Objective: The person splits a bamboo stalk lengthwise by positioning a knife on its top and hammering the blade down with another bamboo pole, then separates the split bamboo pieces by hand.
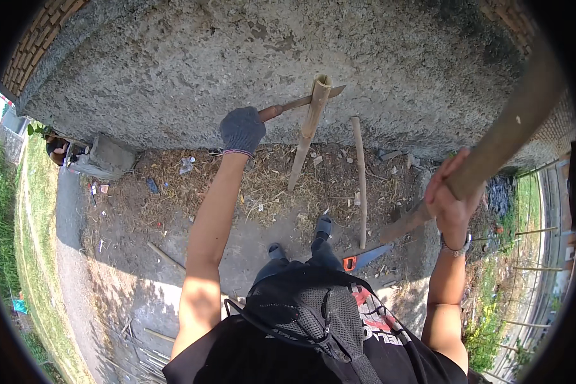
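My left hand, in a grey knitted glove, is closed around the wooden handle of a machete. Its blade crosses the upper end of an upright bamboo pole, and the tip shows past the pole's right side; how deep it sits I cannot tell. The bamboo's hollow top faces up, and its foot reaches the ground before the wall. My bare right hand, with a band at the wrist, grips a thick wooden club that slants across the right side, large and close to view.
A rough concrete wall rises ahead. A thinner pole leans against it. Near my feet lies a handsaw with an orange handle. Dry straw and litter cover the ground. Another person is by a concrete block at the far left.
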Available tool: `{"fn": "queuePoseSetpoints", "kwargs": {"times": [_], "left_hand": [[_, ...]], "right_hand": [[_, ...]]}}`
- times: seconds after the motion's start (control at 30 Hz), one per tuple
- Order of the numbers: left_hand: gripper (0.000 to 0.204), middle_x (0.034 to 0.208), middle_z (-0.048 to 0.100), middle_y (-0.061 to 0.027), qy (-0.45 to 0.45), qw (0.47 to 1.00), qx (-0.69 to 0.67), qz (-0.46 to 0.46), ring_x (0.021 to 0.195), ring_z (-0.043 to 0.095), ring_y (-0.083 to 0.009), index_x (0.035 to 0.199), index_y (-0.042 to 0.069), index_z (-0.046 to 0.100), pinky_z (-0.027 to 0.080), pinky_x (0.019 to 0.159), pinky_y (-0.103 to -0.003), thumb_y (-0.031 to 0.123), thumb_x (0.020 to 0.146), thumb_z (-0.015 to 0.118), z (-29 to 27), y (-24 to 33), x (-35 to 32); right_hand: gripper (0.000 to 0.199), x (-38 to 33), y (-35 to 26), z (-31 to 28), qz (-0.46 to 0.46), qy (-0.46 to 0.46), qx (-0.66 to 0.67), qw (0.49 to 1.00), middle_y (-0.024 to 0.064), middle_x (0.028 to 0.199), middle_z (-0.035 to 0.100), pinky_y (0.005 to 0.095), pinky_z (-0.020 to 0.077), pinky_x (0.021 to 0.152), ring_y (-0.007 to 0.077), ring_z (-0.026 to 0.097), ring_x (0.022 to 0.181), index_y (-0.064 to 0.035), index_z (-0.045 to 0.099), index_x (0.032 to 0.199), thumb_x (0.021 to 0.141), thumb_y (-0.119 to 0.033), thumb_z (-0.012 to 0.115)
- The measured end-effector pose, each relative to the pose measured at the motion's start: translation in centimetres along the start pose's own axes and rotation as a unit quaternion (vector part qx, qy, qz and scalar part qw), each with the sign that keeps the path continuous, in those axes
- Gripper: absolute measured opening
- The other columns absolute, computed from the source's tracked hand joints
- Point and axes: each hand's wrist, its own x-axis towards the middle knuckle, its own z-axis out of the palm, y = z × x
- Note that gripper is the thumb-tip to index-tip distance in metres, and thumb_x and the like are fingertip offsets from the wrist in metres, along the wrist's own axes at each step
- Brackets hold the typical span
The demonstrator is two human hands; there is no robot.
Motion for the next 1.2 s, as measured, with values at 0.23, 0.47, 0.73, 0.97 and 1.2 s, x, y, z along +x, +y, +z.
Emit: {"fn": "queuePoseSetpoints", "kwargs": {"times": [0.23,0.47,0.73,0.97,1.2], "left_hand": [[0.025,0.091,0.076,-0.0156,-0.042,0.999,-0.031,-0.006,0.088,0.075,-0.0356,0.096,0.01,0.078,0.059,0.08,-0.048,0.031,0.084,0.069,4.1,-0.6,-2.8],[0.024,0.092,0.076,-0.0133,-0.043,0.999,-0.022,-0.006,0.091,0.074,-0.0339,0.097,0.012,0.077,0.058,0.08,-0.048,0.032,0.088,0.067,5.2,-3.3,-2.6],[0.025,0.088,0.076,-0.0122,0.002,1.0,-0.022,-0.001,0.087,0.074,-0.0331,0.096,0.013,0.074,0.058,0.078,-0.049,0.036,0.089,0.069,5.6,-2.8,-0.8],[0.027,0.088,0.076,-0.0131,-0.007,0.999,0.0,0.041,0.086,0.074,-0.0338,0.095,0.012,0.075,0.058,0.076,-0.048,0.038,0.091,0.067,6.0,-0.9,-1.3],[0.029,0.086,0.076,-0.0153,-0.01,1.0,0.01,0.017,0.084,0.074,-0.0353,0.094,0.012,0.075,0.058,0.074,-0.049,0.04,0.091,0.066,6.1,-0.6,-1.0]], "right_hand": [[0.035,-6.6,15.4,-0.1,0.238,-0.233,-0.318,0.887,0.01,0.071,0.065,0.0373,0.051,0.054,0.017,0.064,0.059,0.0073,0.068,0.094,0.068,-0.015,0.073],[0.02,1.2,-3.2,-6.5,-0.031,0.086,-0.148,0.985,0.0056,0.071,0.054,0.0302,0.0485,0.051,0.0145,0.056,0.054,-0.0007,0.054,0.095,0.078,-0.008,0.059],[0.018,0.7,8.4,-6.4,0.064,0.075,-0.186,0.978,0.0082,0.067,0.062,0.0303,0.0476,0.041,0.0172,0.061,0.047,0.0037,0.056,0.088,0.079,-0.01,0.064],[0.041,-6.8,19.1,-9.1,0.191,-0.085,-0.376,0.903,0.0187,0.079,0.068,0.0399,0.055,0.069,0.025,0.069,0.068,0.0104,0.068,0.094,0.065,-0.017,0.077],[0.013,3.8,-4.4,-14.2,-0.157,0.189,-0.175,0.953,0.0047,0.067,0.054,0.027,0.043,0.048,0.0117,0.052,0.05,0.0003,0.056,0.094,0.087,-0.01,0.059]]}}
